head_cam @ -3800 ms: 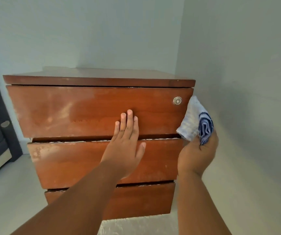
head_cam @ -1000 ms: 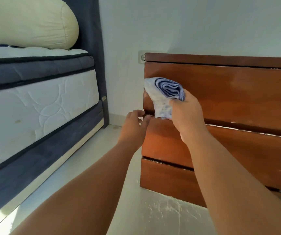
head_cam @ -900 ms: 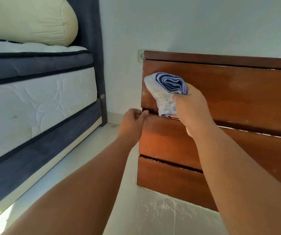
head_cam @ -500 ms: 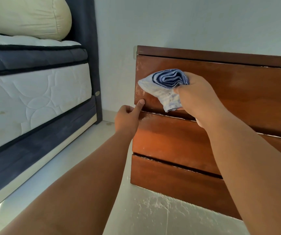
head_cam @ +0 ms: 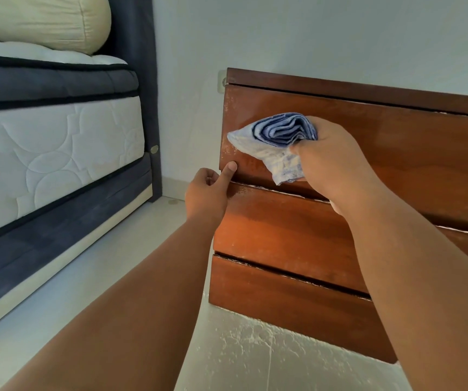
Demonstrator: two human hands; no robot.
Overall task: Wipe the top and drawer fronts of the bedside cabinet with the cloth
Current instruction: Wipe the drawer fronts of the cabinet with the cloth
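Right hand (head_cam: 337,162) has its grip clenched around the bunched blue-and-white striped cloth (head_cam: 278,145), pressing it flat to the left end of the top reddish-brown wooden drawer front (head_cam: 382,142) of the bedside cabinet (head_cam: 283,227), likely to scrub the pale scuffs along that edge. Left hand (head_cam: 207,193) has its grip mostly curled with one finger (head_cam: 228,172) out on the drawer's lower corner, probably steadying it against the push.
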